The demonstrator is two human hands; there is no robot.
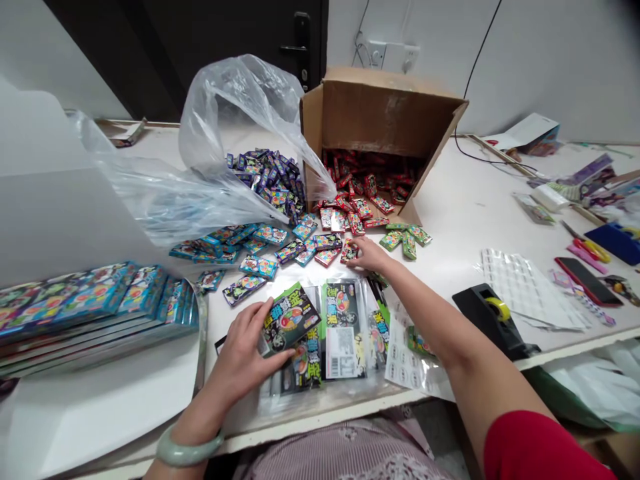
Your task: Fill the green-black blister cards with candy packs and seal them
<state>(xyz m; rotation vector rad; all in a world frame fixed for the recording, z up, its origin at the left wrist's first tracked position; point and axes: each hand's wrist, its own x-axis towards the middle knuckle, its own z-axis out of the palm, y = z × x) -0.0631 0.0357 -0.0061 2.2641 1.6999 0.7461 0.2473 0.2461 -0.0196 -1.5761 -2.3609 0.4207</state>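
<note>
My left hand (pixel 245 350), below a pale bangle, has its thumb and fingers closed on a black and green printed packet (pixel 294 317). Beneath it lie more such packets (pixel 345 327) in clear plastic, one with a white barcode label. Further out, my right hand (pixel 371 257) pinches a small red printed box (pixel 349 251) at the edge of a loose pile. Red boxes (pixel 361 208) spill from a tipped cardboard carton (pixel 385 117). Blue boxes (pixel 259 267) and purple boxes (pixel 273 175) lie to the left, and green boxes (pixel 409 244) to the right.
A clear plastic bag (pixel 240 87) stands open around the purple boxes. At left, a white bin (pixel 115 400) holds stacked filled packs (pixel 90 293). To the right are a tape dispenser (pixel 493 320), sticker sheets (pixel 525 287), a phone (pixel 587 281) and scissors (pixel 585 243).
</note>
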